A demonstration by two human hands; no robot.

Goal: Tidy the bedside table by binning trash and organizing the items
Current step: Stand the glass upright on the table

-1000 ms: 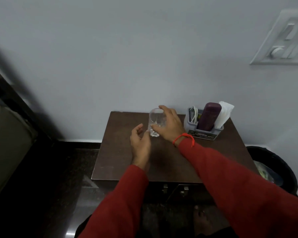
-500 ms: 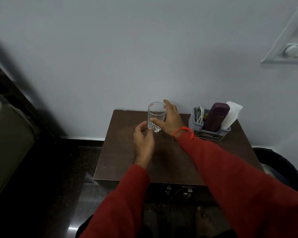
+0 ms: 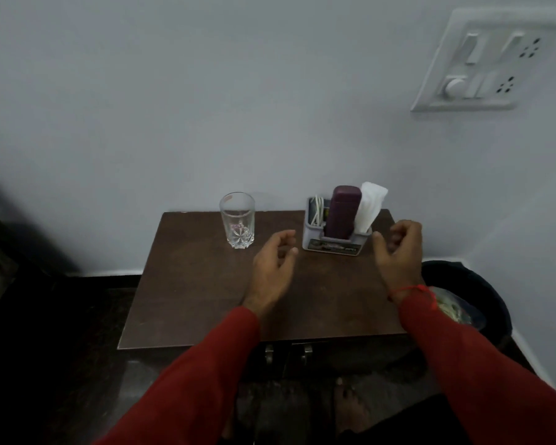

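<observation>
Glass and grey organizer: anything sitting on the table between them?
No. In the head view, only bare brown tabletop lies between the glass and the organizer; the left hand hovers just in front.

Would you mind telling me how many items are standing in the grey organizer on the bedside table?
3 visible: a white cable at the left, a purple case in the middle, white tissue at the right of the organizer. Smaller items may be hidden inside.

Glass (image 3: 237,220) left of organizer (image 3: 334,242) (on table (image 3: 190,284))
</observation>
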